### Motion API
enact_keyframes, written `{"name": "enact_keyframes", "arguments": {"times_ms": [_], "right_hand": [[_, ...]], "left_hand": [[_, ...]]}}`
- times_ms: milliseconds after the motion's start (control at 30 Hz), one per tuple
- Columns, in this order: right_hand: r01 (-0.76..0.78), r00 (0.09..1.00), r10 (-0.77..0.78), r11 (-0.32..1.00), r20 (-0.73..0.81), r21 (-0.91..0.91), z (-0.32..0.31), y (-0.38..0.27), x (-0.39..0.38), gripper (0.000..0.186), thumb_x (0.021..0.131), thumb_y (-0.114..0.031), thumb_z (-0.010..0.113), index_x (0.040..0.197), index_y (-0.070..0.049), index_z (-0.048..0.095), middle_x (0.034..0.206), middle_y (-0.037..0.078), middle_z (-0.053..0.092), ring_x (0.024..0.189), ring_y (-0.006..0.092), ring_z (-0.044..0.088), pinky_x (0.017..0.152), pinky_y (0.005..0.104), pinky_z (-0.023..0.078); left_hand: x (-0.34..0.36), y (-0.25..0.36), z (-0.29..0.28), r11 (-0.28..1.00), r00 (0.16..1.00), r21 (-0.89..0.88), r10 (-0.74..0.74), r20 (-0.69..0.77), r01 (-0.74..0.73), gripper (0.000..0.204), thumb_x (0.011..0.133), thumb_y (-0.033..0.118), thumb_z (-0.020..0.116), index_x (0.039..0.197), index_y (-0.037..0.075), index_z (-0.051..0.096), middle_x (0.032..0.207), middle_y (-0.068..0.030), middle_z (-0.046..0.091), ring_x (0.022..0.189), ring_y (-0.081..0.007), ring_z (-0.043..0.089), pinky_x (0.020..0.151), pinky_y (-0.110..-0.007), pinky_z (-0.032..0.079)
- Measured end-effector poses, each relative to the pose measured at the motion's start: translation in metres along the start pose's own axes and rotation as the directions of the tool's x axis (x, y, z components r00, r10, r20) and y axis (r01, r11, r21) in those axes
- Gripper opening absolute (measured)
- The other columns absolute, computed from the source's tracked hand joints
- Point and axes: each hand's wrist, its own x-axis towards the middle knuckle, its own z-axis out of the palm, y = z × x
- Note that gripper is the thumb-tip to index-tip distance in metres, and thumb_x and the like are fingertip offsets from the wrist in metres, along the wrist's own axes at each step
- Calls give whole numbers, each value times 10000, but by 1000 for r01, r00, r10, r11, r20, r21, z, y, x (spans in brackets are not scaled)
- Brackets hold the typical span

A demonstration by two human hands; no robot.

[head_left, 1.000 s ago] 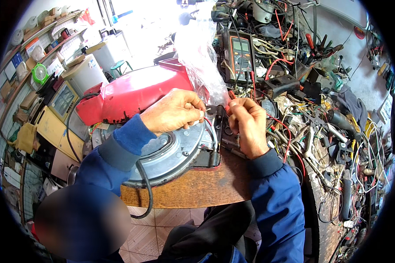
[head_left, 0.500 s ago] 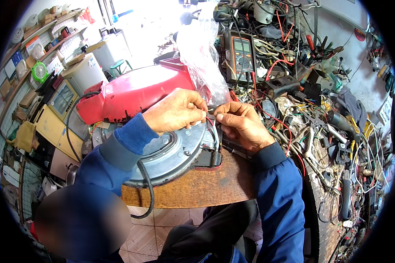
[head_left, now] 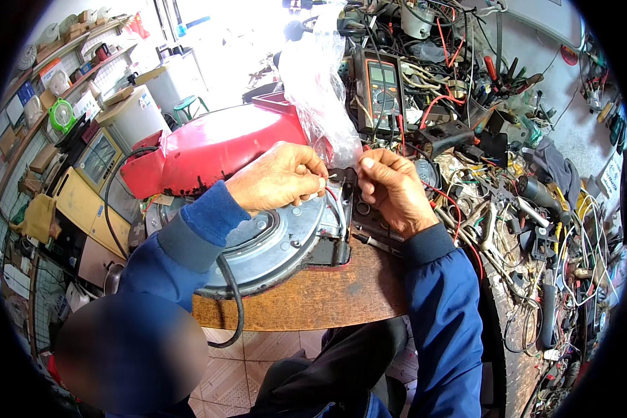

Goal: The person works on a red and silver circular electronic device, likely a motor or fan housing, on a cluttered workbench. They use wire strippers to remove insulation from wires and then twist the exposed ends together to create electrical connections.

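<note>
The left hand (head_left: 279, 180) closes thumb and forefinger on a thin red wire (head_left: 331, 193), apparently steadying it at the rim of the round metal base (head_left: 296, 244); the right hand (head_left: 395, 189) hangs just beside, fingers curled, and whether they grip anything cannot be told. The base lies near the front edge of the wooden surface (head_left: 285, 315), likely for easy reach, its black cable (head_left: 240, 306) drooping over that edge. Behind sits a red housing (head_left: 223, 143); beyond the right hand, a multimeter (head_left: 382, 97) faces the worker, presumably for reading.

Green fan (head_left: 63, 115) and green stool (head_left: 186, 102)
</note>
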Motion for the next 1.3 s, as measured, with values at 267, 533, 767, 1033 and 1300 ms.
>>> {"name": "enact_keyframes", "arguments": {"times_ms": [267,533,767,1033,1300], "right_hand": [[-8,999,-13,886,-41,-463,17,-7,-10,150,938,-153,744,921,-19,679,748,-12,633,610,48,500,549,255,413],[81,957,-276,533,-83,-842,37,11,-11,316,816,-233,790,718,46,679,608,131,662,553,165,623,539,368,498],[28,947,-306,390,-101,-920,47,5,-12,267,819,-192,717,723,54,675,614,186,659,560,241,664,557,408,511],[70,946,-310,465,-88,-882,45,10,-7,257,855,-164,659,742,67,675,612,155,650,564,217,636,561,411,497],[-45,947,-49,958,-316,-283,43,-8,3,205,957,-142,613,772,-54,598,644,-25,516,501,72,432,444,252,306]], "left_hand": [[-1,0,-1,1000,999,-5,26,-41,-26,166,988,142,678,1074,1,664,849,-16,666,694,-59,588,587,-210,470],[1,0,0,1000,999,-1,27,-33,-27,159,978,134,679,1060,-2,668,844,-14,657,698,-60,584,593,-220,475],[2,-3,-1,998,998,0,59,-11,-59,171,968,118,670,1064,-22,657,842,-22,655,698,-68,584,585,-229,471],[3,-4,-1,998,998,27,63,-27,-62,200,963,131,674,1074,-33,643,840,-23,651,698,-72,584,585,-232,473],[2,0,-1,997,998,72,42,-46,-39,214,965,143,672,1085,-32,647,852,-30,662,712,-75,596,608,-228,493]]}}
